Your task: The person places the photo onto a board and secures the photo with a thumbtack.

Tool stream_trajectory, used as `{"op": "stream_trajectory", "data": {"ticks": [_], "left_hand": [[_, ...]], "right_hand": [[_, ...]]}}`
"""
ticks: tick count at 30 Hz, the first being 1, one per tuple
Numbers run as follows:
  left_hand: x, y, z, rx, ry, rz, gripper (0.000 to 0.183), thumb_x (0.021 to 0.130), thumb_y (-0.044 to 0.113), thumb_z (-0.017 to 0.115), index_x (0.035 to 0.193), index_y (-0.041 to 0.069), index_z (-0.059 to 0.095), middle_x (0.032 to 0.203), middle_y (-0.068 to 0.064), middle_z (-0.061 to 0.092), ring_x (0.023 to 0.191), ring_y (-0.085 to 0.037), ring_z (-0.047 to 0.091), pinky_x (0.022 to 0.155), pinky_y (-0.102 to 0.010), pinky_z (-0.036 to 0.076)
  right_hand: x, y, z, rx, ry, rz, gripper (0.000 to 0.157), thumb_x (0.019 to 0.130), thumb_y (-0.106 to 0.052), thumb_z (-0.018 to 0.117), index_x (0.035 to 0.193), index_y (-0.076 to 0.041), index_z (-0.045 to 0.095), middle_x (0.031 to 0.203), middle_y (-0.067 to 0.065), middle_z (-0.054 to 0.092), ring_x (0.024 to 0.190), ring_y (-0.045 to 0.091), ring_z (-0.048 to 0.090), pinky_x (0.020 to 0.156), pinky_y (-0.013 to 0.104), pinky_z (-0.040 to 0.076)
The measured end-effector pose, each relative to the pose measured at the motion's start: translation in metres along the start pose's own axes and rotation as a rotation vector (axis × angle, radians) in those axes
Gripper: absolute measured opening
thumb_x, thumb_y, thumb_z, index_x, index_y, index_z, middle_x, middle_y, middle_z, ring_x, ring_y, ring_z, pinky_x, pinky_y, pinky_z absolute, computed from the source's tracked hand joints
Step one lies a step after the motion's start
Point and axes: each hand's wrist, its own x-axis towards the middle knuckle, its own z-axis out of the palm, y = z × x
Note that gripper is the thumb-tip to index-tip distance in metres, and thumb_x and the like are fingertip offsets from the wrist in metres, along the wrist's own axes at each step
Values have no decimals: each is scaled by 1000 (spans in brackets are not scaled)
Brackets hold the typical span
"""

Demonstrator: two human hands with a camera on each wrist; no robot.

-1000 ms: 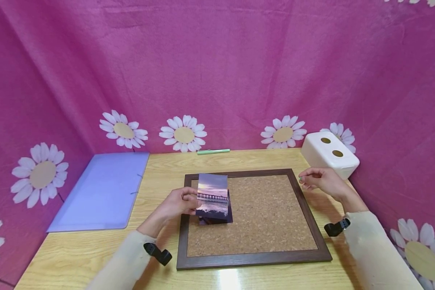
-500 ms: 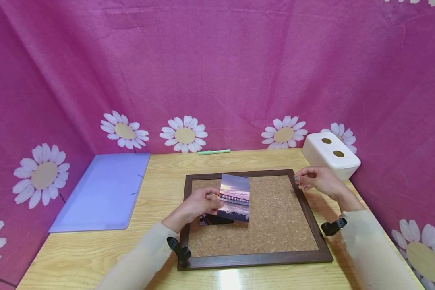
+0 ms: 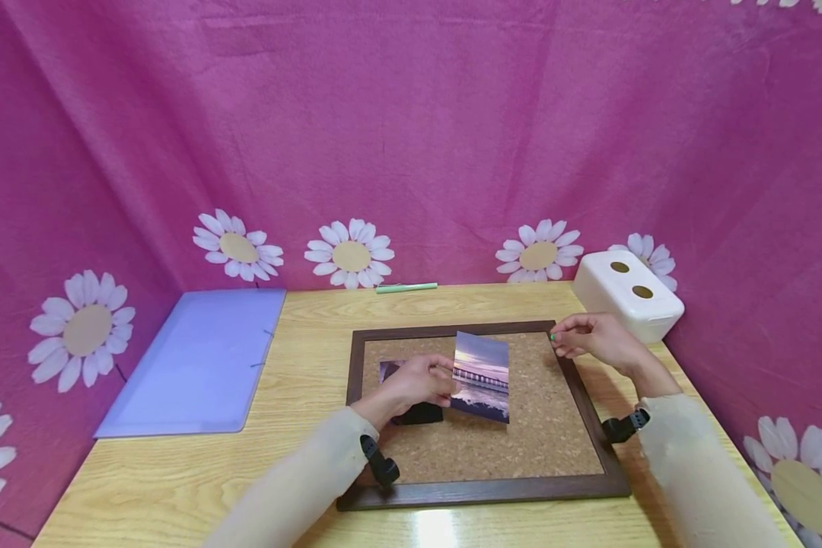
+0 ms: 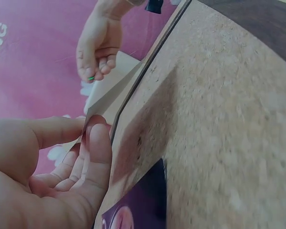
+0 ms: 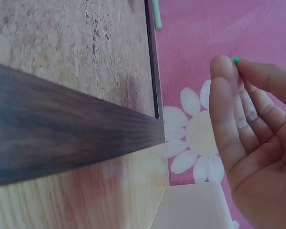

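My left hand (image 3: 416, 385) pinches a sunset pier photo (image 3: 482, 377) by its left edge between thumb and fingers, above the middle of a framed corkboard (image 3: 541, 438). In the left wrist view the photo is seen nearly edge-on, and its shadow falls on the cork. A second, darker photo (image 3: 419, 414) lies on the board's left part, partly covered by the left hand and forearm. At the board's far right corner, my right hand (image 3: 601, 339) holds a small green push pin (image 5: 236, 60) between thumb and fingertip; only its green head shows.
A white box (image 3: 630, 293) with two round holes stands at the back right, close behind the right hand. A bluish plastic folder (image 3: 192, 365) lies on the left. Along the back edge of the wooden table (image 3: 301, 457) is a green pen (image 3: 406, 288). Pink flowered cloth surrounds the table.
My left hand has carried the pier photo rightward from above the darker photo toward the board's middle, uncovering part of it. My right hand has shifted slightly left to the frame's corner.
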Motion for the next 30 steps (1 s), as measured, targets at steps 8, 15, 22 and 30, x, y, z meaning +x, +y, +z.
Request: {"op": "stream_trajectory", "data": {"ticks": [8, 15, 22, 30], "left_hand": [[18, 1, 19, -20, 15, -43, 31, 92, 1, 66, 121, -2, 56, 92, -10, 71, 66, -12, 61, 60, -21, 58], [27, 3, 34, -37, 17, -60, 25, 91, -2, 66, 115, -2, 57, 91, -12, 71, 64, -13, 61, 59, -22, 58], [35, 2, 44, -52, 40, -79, 23, 90, -4, 67, 111, -3, 59, 87, -12, 70, 62, -12, 61, 58, -21, 57], [35, 3, 51, -61, 71, -94, 20, 89, -4, 69, 107, -3, 60, 85, -11, 70, 60, -11, 61, 59, -24, 60]], "right_hand": [[4, -2, 6, -38, 0, -25, 25, 98, -10, 62, 112, 10, 65, 99, 23, 71, 78, 17, 71, 75, 38, 62], [11, -1, 11, -35, -37, -12, 25, 99, -7, 57, 114, 13, 63, 105, 30, 70, 81, 20, 73, 78, 40, 63], [18, -4, 17, -28, -77, 23, 28, 98, -12, 62, 113, 12, 63, 100, 23, 72, 80, 17, 71, 78, 40, 63], [29, 1, 33, -94, -130, 67, 21, 98, -13, 61, 107, 5, 67, 95, 16, 73, 81, 18, 69, 72, 34, 61]]}}
